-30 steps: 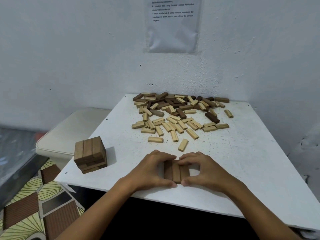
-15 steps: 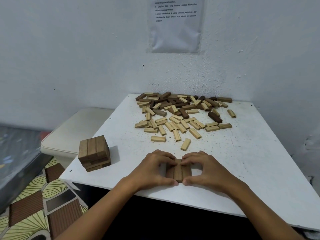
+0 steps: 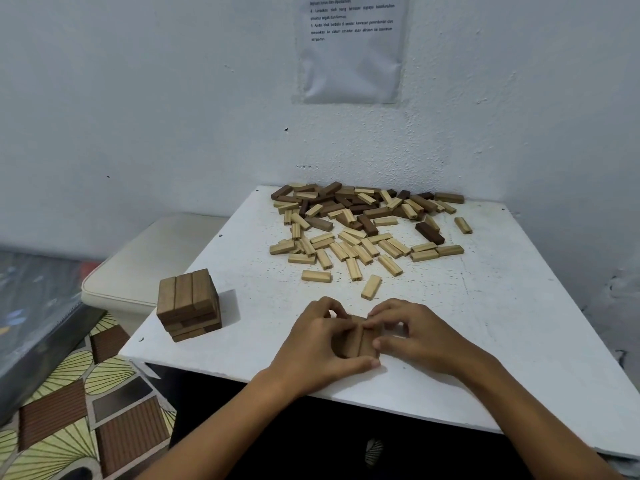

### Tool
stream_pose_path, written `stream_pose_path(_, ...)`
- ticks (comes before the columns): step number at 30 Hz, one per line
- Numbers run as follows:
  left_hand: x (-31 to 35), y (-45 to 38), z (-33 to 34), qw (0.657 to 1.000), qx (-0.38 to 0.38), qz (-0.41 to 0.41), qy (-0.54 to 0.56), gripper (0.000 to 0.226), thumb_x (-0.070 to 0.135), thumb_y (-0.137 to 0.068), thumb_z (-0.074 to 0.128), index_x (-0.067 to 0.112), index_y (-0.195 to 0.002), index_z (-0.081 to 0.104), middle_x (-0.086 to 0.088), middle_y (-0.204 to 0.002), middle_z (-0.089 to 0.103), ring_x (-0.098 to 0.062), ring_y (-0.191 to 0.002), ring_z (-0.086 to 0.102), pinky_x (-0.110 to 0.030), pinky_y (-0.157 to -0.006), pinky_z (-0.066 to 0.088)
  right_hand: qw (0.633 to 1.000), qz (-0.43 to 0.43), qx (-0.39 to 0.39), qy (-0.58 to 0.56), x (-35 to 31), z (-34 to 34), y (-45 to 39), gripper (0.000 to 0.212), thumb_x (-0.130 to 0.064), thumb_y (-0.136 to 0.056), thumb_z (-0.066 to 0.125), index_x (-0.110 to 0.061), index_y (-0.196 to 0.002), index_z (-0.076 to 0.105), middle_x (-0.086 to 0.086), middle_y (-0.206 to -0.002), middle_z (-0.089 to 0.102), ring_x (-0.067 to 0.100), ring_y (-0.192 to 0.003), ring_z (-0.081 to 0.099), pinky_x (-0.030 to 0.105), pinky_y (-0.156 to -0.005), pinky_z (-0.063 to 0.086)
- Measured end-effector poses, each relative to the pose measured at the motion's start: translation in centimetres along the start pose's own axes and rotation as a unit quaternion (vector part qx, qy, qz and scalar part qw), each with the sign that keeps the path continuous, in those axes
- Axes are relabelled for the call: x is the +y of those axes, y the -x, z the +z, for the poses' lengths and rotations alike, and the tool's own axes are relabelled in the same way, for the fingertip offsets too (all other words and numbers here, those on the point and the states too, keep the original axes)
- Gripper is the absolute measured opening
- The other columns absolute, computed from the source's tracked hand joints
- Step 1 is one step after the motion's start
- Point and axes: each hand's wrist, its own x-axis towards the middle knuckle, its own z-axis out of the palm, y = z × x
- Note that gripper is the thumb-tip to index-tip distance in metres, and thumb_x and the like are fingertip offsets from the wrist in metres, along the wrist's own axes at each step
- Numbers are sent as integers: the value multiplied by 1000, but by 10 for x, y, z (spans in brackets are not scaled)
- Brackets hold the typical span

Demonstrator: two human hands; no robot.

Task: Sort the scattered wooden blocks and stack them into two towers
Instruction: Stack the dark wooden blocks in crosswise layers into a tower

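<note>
A flat row of brown blocks lies side by side near the front edge of the white table. My left hand grips the row from the left, thumb along its near end and fingers curled over its far end. My right hand grips it from the right in the same way. A short brown block tower, several layers high, stands at the table's front left corner. A heap of light and dark loose blocks is scattered at the back of the table.
White walls close off the back and right of the table, and a sheet with printed text hangs on the back wall. A cream cushioned seat sits left of the table, above a patterned floor.
Both hands have stayed on the brown row, and my fingers have curled tighter over its far end. The camera view has shifted slightly.
</note>
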Motion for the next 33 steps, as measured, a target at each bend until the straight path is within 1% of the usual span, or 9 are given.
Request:
stream_pose_path(4, 2, -1, 6, 998, 14, -47, 25, 96, 67, -59, 73, 32, -142, 41, 12, -131, 38, -12, -115, 47, -36, -99, 44, 997, 29, 73, 5, -5, 5, 6, 34, -31, -70, 83, -36, -100, 67, -15, -94, 63, 1, -85, 55, 14, -70, 40)
stream_pose_path(7, -2, -7, -2, 999, -24, -26, 40, 105, 50, -64, 73, 36, -151, 18, 15, -140, 35, -3, -114, 46, -39, -106, 35, 995, 17, 102, 13, -7, 9, 9, 17, -33, -73, 81, -33, -86, 71, -10, -83, 64, 2, -76, 54, 20, -67, 44)
stream_pose_path(10, -6, -13, -15, 997, -75, 3, 36, 107, 33, -67, 72, 37, -152, 7, 16, -142, 37, 7, -118, 42, -33, -113, 20, 994, 21, 100, 42, -11, 11, 11, 2, -28, -82, 73, -28, -84, 75, -9, -80, 65, 6, -74, 55, 24, -67, 45)
stream_pose_path(12, -10, -16, -22, 993, -103, 14, 52, 106, 25, -69, 71, 36, -153, 8, 15, -143, 39, 8, -122, 41, -32, -115, 18, 991, 27, 117, 52, -13, 16, 11, 8, -24, -87, 67, -23, -85, 75, -8, -82, 63, 7, -74, 55, 23, -66, 42)
stream_pose_path(15, -13, -16, -21, 984, -66, -7, 165, 90, 32, -74, 71, 39, -150, 23, 15, -141, 46, 5, -128, 42, -32, -112, 33, 975, 41, 212, -47, -19, 26, 7, 11, -25, -94, 59, -24, -97, 69, -8, -96, 63, 5, -87, 57, 15, -73, 41)
stream_pose_path(18, -5, -14, -10, 952, 42, -62, 298, 58, 47, -84, 57, 38, -139, 41, 12, -134, 55, 5, -127, 45, -31, -110, 37, 933, 76, 233, -261, -30, 36, -1, 39, -51, -92, 51, -30, -125, 57, -16, -125, 56, 3, -118, 51, 23, -102, 40)
stream_pose_path(20, 0, -16, -1, 921, 74, -111, 365, 50, 53, -87, 45, 40, -136, 43, 13, -136, 54, 6, -128, 44, -32, -114, 33, 898, 80, 243, -357, -34, 45, -7, 57, -63, -88, 45, -34, -136, 47, -17, -140, 46, 0, -129, 42, 27, -110, 31)
stream_pose_path(25, 13, -16, 16, 877, 113, -153, 442, 69, 79, -76, 31, 49, -137, 37, 17, -146, 43, 5, -137, 32, -30, -118, 20, 868, 82, 255, -418, -52, 63, -13, 56, -53, -97, 24, -32, -149, 30, -23, -143, 31, -10, -127, 30, 18, -105, 21)
stream_pose_path(33, 14, -18, 16, 864, 112, -168, 461, 80, 80, -75, 27, 39, -143, 36, 14, -147, 42, 4, -136, 32, -26, -116, 20, 863, 78, 268, -421, -55, 69, -17, 63, -64, -93, 31, -33, -147, 33, -20, -149, 30, -14, -124, 32, 21, -107, 23)
